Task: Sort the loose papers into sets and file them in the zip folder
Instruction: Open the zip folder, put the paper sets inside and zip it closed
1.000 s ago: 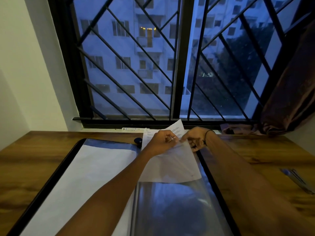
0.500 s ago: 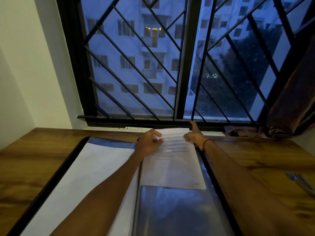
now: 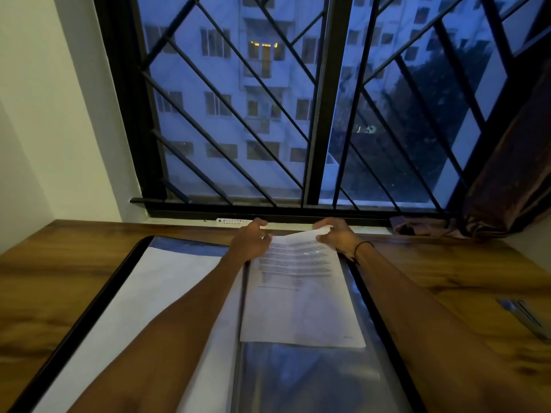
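Note:
The zip folder (image 3: pixel 89 296), black-edged, lies open on the wooden desk. Its left half holds a blank white sheet (image 3: pixel 149 293). A printed sheet (image 3: pixel 301 302) lies on the right half, over a shiny clear sleeve (image 3: pixel 298 380). My right hand (image 3: pixel 337 238) pinches that sheet's top right corner, which is lifted slightly off the folder. At the top left corner my left hand (image 3: pixel 252 242) rests with curled fingers and the thumb apart; whether it holds the sheet is hidden.
A pen-like object (image 3: pixel 524 318) lies on the desk (image 3: pixel 462 278) at the right. A small white strip (image 3: pixel 232 221) sits on the sill under the barred window (image 3: pixel 316 114). A dark curtain (image 3: pixel 507 174) hangs bunched at the right.
The printed sheet went from raised and tilted to lying flat along the right half. Both hands moved to its top edge, and the right hand has now lifted the top right corner.

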The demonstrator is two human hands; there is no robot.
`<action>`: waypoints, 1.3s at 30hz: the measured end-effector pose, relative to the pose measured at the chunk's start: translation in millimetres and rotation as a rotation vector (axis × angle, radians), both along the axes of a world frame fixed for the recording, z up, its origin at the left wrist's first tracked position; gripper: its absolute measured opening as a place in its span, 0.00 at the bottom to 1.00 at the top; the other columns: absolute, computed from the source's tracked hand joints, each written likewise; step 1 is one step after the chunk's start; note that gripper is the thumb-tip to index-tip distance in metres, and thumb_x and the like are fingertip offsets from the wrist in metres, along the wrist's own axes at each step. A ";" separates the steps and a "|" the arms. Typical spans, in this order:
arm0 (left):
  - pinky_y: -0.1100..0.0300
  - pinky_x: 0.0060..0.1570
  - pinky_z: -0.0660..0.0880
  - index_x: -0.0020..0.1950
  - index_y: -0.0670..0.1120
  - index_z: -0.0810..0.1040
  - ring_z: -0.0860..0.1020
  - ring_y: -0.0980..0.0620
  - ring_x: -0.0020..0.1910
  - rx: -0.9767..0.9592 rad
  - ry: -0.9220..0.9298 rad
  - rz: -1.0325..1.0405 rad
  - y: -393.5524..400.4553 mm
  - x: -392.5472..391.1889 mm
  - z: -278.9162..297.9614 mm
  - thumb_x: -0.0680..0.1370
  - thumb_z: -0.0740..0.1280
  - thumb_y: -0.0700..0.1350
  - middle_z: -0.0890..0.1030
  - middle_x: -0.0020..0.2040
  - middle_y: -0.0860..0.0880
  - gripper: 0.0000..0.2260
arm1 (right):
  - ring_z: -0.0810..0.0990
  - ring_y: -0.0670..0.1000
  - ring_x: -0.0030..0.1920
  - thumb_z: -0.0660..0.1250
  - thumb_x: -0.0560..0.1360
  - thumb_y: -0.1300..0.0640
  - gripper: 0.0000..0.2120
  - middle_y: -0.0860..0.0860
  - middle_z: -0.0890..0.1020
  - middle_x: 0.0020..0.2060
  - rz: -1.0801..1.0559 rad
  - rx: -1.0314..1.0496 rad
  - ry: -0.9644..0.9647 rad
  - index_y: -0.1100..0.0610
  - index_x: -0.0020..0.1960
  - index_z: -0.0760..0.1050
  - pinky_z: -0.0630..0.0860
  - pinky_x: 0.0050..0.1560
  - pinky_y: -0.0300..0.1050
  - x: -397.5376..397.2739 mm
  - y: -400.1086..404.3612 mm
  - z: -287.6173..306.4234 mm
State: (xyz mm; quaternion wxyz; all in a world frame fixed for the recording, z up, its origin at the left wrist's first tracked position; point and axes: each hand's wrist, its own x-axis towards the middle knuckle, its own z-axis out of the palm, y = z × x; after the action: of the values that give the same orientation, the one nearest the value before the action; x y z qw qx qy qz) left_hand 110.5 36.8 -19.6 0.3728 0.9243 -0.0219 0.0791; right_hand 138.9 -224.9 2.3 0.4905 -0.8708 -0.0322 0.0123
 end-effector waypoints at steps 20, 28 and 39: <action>0.63 0.50 0.77 0.47 0.44 0.87 0.82 0.64 0.43 0.126 -0.022 -0.335 -3.6 -28.7 13.8 0.75 0.76 0.43 0.85 0.41 0.59 0.03 | 0.82 0.53 0.42 0.78 0.63 0.38 0.21 0.60 0.85 0.41 0.446 -0.333 0.088 0.56 0.41 0.87 0.80 0.54 0.58 -37.4 -14.3 15.1; 0.72 0.46 0.74 0.49 0.47 0.87 0.82 0.58 0.48 0.192 -0.055 -0.380 1.7 -48.9 16.7 0.76 0.74 0.41 0.86 0.47 0.53 0.04 | 0.82 0.48 0.40 0.78 0.72 0.57 0.05 0.48 0.86 0.36 0.372 -0.381 0.053 0.49 0.40 0.86 0.80 0.43 0.47 -60.3 -9.7 21.1; 0.51 0.58 0.78 0.55 0.55 0.80 0.79 0.49 0.58 0.409 -0.054 -0.101 59.8 -85.6 47.8 0.73 0.74 0.56 0.81 0.57 0.53 0.13 | 0.81 0.54 0.53 0.76 0.73 0.64 0.18 0.54 0.82 0.49 0.161 -0.348 0.010 0.57 0.60 0.76 0.78 0.55 0.47 -80.9 -3.5 6.9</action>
State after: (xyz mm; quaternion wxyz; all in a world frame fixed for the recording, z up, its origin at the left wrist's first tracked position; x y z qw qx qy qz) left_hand 24.9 96.6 28.2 0.1804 0.9759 -0.0938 0.0790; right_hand 58.0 -228.4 9.2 0.3301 -0.9369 -0.0968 0.0612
